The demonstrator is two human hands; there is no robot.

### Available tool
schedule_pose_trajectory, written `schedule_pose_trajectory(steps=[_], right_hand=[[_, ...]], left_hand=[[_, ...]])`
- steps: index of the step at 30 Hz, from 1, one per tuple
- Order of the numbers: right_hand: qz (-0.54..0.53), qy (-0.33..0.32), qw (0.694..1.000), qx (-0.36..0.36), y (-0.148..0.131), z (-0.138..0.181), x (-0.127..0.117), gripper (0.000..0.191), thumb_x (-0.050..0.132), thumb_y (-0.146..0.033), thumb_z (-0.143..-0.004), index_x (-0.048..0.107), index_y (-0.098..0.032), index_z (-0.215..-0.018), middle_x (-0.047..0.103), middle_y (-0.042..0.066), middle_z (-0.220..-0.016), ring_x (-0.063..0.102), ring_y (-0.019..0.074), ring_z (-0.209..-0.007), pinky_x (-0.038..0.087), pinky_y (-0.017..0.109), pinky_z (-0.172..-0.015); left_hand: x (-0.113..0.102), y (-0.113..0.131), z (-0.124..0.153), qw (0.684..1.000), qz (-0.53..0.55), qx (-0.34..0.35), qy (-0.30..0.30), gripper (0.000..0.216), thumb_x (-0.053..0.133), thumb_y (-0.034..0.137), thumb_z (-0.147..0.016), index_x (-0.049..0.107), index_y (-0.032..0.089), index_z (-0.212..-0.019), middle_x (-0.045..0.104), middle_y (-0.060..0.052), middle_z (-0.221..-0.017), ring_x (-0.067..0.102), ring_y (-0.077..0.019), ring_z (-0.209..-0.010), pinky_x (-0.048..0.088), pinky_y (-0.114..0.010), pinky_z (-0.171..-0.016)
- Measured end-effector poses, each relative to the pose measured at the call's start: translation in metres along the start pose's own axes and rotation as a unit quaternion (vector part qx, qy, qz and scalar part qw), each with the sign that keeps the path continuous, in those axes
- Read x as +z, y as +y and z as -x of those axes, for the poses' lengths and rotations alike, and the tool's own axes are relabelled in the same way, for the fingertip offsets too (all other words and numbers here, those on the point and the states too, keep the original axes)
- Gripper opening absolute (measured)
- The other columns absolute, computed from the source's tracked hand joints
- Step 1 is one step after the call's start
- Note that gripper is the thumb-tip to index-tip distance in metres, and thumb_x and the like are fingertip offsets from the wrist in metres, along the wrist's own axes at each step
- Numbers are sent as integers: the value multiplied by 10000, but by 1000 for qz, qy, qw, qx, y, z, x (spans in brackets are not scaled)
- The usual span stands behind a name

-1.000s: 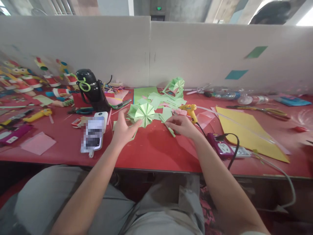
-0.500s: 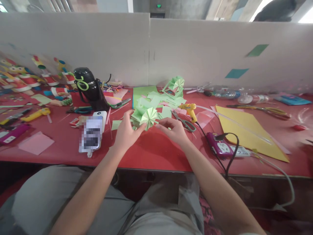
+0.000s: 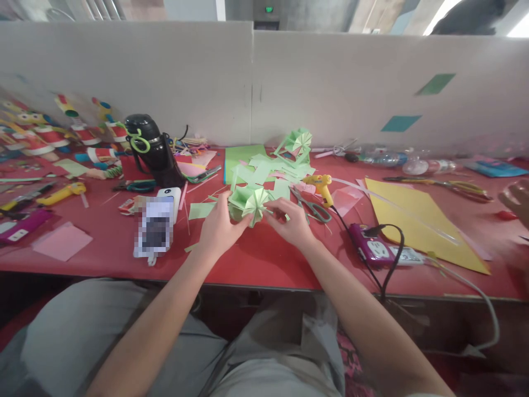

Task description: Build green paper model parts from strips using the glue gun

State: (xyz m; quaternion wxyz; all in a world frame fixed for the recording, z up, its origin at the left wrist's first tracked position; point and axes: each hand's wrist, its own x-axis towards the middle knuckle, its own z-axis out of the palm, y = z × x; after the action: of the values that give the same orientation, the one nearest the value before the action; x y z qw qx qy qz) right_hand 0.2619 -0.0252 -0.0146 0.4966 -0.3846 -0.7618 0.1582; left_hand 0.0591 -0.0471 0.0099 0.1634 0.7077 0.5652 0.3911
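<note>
A pleated green paper fan [image 3: 249, 202], folded into a round rosette, is lifted just above the red table [image 3: 264, 253]. My left hand [image 3: 219, 227] grips its left and lower side, fingers closed on the folds. My right hand [image 3: 290, 220] pinches its right edge with thumb and fingers. Behind it lies a heap of green paper pieces [image 3: 268, 168] and a second green folded piece [image 3: 298, 141].
Scissors [image 3: 311, 206] and a yellow glue gun [image 3: 321, 186] lie right of my hands, its cord running to a purple power strip [image 3: 376, 251]. A phone [image 3: 156, 229] and black bottle [image 3: 152, 149] sit left. Yellow sheet [image 3: 421, 218] right. Another person's hand [image 3: 516, 197] at the right edge.
My right hand left the table near the scissors and came to the fan. Both hands now grip the fan, which has been raised and drawn closer together.
</note>
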Motion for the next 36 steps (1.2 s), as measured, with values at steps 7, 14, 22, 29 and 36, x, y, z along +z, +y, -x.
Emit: schedule_pose_trajectory(steps=[7,14,22,29,36], right_hand=[[43,-26,998,-34,3,2,2,193,569,-290,-921,715,-218,-1027,647,56,-851,548,133,-640,478,284,-608],[49,-49,997,-26,3,3,1,214,500,-265,-955,687,-237,-1055,634,42,-820,549,140,-644,471,283,-618],[47,-48,998,-22,1,3,2,214,494,-242,-950,680,-228,-1055,654,51,-823,539,144,-632,460,279,-619],[43,-51,998,-18,2,4,3,212,499,-259,-946,677,-234,-1059,655,48,-839,549,145,-649,469,281,-628],[-23,-30,998,51,-1,3,0,232,586,-382,-918,636,-209,-1065,660,35,-808,547,128,-596,475,278,-579]], left_hand=[[-1,2,-1,1000,-6,-1,-5,575,682,448,-830,428,225,-1295,663,-143,-1194,679,-319,-997,548,-456,-797],[0,4,2,1000,-13,11,-3,568,682,453,-828,436,231,-1290,673,-131,-1168,680,-321,-991,552,-452,-783],[1,4,2,1000,-6,-2,-10,598,687,457,-824,428,224,-1310,647,-159,-1243,665,-343,-1056,544,-483,-821],[3,1,2,1000,19,2,0,606,710,451,-810,439,234,-1306,648,-149,-1233,663,-335,-1067,547,-486,-844],[1,-1,2,1000,29,-12,-5,624,695,444,-827,416,221,-1338,622,-173,-1280,657,-343,-1078,545,-500,-848]])
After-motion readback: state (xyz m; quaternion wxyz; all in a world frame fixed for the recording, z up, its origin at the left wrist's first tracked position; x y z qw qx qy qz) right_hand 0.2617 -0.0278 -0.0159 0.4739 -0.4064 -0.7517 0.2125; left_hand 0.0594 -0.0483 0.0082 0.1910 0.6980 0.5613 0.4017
